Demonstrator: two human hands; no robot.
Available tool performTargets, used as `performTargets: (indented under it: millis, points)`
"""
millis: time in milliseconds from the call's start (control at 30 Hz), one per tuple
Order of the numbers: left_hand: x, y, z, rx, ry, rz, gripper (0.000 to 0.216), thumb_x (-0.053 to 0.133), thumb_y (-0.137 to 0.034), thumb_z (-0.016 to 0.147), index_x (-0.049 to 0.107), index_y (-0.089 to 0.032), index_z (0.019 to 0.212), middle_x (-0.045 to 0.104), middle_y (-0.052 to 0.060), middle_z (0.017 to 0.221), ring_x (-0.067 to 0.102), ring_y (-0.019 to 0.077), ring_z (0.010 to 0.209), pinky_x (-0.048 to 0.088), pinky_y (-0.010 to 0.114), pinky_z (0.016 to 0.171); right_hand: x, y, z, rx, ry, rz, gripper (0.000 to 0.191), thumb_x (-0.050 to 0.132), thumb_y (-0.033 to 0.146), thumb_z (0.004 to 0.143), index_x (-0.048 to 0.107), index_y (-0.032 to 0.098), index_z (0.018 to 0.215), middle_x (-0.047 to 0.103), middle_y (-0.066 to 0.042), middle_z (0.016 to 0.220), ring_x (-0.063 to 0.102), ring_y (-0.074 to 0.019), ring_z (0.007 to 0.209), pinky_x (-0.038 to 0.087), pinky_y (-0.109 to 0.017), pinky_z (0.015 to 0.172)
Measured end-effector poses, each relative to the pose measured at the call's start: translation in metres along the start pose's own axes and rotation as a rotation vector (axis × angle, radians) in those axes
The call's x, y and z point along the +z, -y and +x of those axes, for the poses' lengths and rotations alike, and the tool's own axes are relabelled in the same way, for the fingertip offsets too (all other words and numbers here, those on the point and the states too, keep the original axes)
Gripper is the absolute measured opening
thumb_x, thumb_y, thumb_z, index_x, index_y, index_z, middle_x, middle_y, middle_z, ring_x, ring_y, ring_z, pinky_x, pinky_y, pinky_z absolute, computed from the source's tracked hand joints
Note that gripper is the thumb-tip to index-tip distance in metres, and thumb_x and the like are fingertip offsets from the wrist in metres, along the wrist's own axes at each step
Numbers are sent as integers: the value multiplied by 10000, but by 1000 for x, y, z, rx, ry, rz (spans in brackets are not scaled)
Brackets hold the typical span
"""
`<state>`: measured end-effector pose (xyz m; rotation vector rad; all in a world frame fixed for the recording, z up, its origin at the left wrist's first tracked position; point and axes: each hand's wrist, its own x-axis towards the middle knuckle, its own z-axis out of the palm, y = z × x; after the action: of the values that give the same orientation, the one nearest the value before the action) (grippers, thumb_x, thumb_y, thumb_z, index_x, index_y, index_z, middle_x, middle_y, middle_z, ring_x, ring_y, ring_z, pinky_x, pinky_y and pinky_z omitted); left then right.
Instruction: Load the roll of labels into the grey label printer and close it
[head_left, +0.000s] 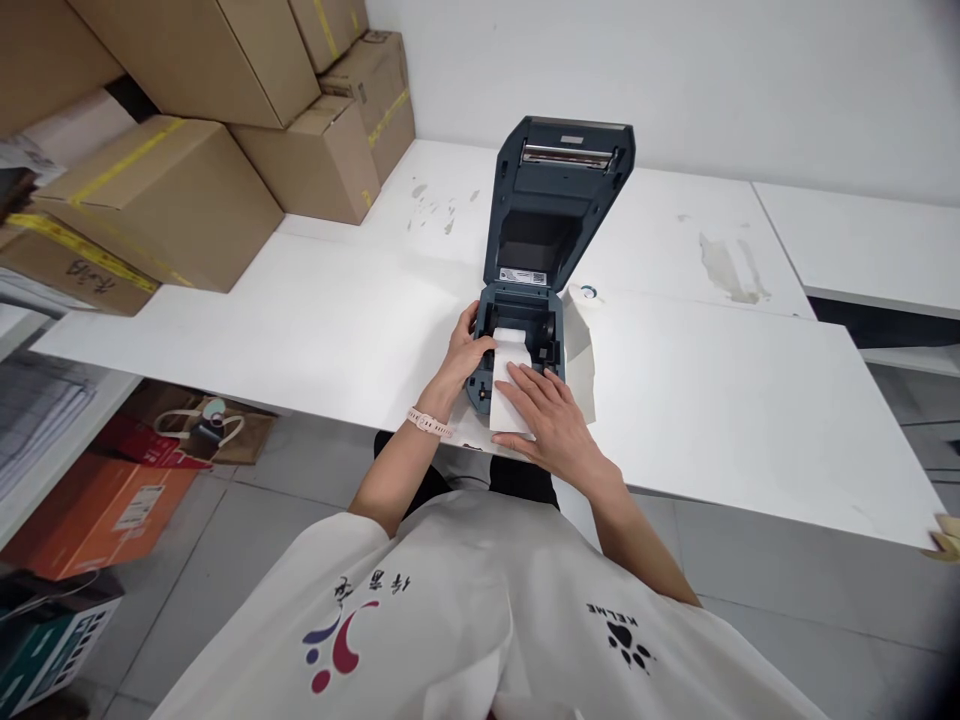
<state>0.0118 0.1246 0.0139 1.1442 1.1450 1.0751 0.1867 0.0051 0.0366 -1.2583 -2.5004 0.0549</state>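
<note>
A dark blue-grey label printer [516, 300] stands on the white table with its lid [544, 200] raised. A roll of white label paper [511, 336] sits inside, and its loose strip [504, 405] runs out over the printer's front toward me. My left hand [463, 360] is closed around the left side of the printer, thumb over the rim by the roll and fingers along the outer wall. Across the paper strip lies my right hand [551, 420], its fingers stretched out flat and its thumb near the strip's front end.
Cardboard boxes [165, 200] are stacked on the table's left end. Right beside the printer lie a pale sheet of paper [581, 350] and a small white roll [587, 293]. An orange box [97, 510] stands on the floor at the left. The white wall rises behind the table.
</note>
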Motion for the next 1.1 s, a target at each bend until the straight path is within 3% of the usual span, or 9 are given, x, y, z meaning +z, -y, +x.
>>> performTargets:
  millis: [133, 300, 833, 1100]
  points:
    - [0, 2, 1, 6, 3, -10, 855, 661, -200, 703, 386, -245, 1512, 411, 82, 1625, 432, 300, 1469, 395, 414, 1191, 9, 1, -3, 26, -54, -9, 542, 595, 378, 978, 480, 197, 1475, 462, -154, 1600, 473, -340, 1450, 407, -554, 1165]
    - [-1, 6, 4, 9, 9, 13, 880, 673, -222, 706, 362, -262, 1528, 401, 78, 1631, 421, 298, 1477, 396, 418, 1188, 14, 3, -5, 41, -92, -3, 581, 636, 256, 926, 464, 199, 1479, 461, -157, 1600, 464, -354, 1452, 406, -572, 1149]
    - [-3, 10, 7, 9, 16, 78, 901, 727, -274, 718, 348, -258, 1536, 464, 111, 1573, 495, 300, 1410, 444, 413, 1135, 7, 2, -3, 30, -55, -13, 556, 669, 338, 930, 495, 183, 1435, 476, -157, 1588, 463, -355, 1418, 411, -533, 1104]
    - [-2, 5, 6, 18, 18, 65, 882, 635, -185, 695, 357, -236, 1530, 466, 113, 1568, 508, 295, 1390, 440, 430, 1138, -5, 3, 7, 72, 18, -9, 460, 671, 456, 920, 550, 225, 1299, 492, -78, 1592, 516, -367, 1245, 410, -503, 908]
